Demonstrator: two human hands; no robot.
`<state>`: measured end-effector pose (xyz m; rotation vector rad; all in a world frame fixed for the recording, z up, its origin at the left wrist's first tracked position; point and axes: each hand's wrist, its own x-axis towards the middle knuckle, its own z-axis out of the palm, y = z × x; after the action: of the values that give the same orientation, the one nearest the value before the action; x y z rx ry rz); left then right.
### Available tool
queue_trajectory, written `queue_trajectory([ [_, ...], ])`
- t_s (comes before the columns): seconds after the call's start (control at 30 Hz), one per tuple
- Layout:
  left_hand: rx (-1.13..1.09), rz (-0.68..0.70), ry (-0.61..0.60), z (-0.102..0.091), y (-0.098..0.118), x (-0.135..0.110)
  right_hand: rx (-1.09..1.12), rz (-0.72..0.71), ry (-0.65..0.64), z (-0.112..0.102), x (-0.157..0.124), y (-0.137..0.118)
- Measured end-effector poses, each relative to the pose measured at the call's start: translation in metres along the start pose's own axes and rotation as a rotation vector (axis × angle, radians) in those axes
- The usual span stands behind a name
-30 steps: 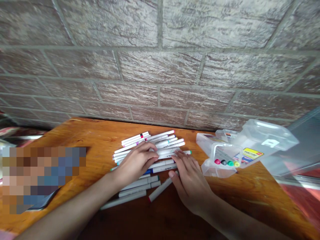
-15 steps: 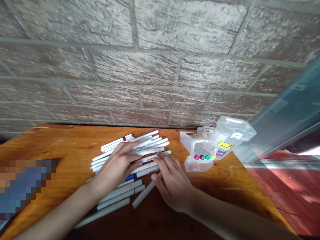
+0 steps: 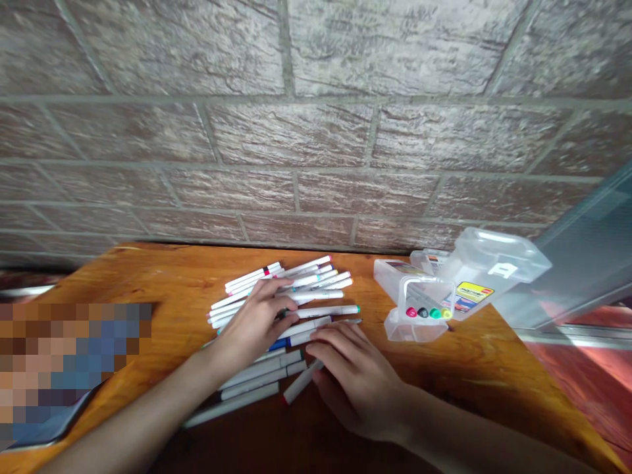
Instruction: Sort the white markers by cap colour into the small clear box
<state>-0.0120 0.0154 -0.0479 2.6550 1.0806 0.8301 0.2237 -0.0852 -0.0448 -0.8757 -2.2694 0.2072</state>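
A loose pile of white markers (image 3: 320, 295) with coloured ends lies on the wooden table. My left hand (image 3: 259, 316) rests over the pile's middle, its thumb and fingers closed around the left end of a green-ended marker (image 3: 328, 311). Lower right, my right hand (image 3: 358, 375) curls over a slanting red-ended marker (image 3: 301, 385), thumb below and fingers above; the marker's middle is hidden under it. Several markers with grey or dark ends (image 3: 261, 380) lie between my forearms. A blue-banded marker (image 3: 299, 337) lies between the hands.
Clear plastic cases (image 3: 467, 270) stand open at the right, with a handle and several markers' coloured ends (image 3: 428, 313) showing at the front. A brick wall (image 3: 316, 191) rises behind the wooden table (image 3: 162, 276). At the left is a pixelated dark flat object (image 3: 74, 388).
The view has swung left, so everything sits further right. My right hand has drawn back from the green-ended marker towards the red-ended one. My left hand stays over the pile.
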Motion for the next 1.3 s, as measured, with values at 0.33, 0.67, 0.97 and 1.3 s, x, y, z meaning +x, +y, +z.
queue_trajectory([
  [0.33, -0.077, 0.004, -0.016, -0.008, 0.004, 0.004, 0.015, 0.033, -0.05, 0.0, 0.0, 0.002],
  [0.67, -0.034, -0.028, -0.075, -0.01, 0.003, 0.004, -0.013, 0.034, -0.052, 0.002, -0.001, 0.003],
  [0.97, -0.107, -0.082, -0.086, -0.012, 0.007, 0.004, -0.004, 0.032, -0.022, 0.003, -0.001, 0.004],
  [1.3, -0.33, -0.276, 0.112, -0.024, 0.01, 0.008, 0.128, 0.075, 0.149, -0.003, -0.003, 0.002],
])
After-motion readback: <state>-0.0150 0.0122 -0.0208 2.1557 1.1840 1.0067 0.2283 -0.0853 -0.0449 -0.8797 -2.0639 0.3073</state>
